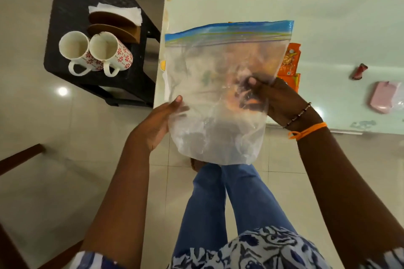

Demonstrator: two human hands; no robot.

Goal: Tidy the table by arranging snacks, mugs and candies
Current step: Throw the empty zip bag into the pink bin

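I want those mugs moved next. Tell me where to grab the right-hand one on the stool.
Take the right mug by its handle, coming from the near side: the handle loop points toward the person, clear of the left mug touching its other flank on the black stool.

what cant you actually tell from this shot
All in the head view:
- What the zip bag holds: only blurred orange and dark shapes through cloudy plastic, near the right hand.
- The orange snack packets: mostly hidden behind the bag, print unreadable.
- The pink item: cut off by the right edge.
- The small red wrapper: too small to identify.
- Left hand fingers: behind the bag.
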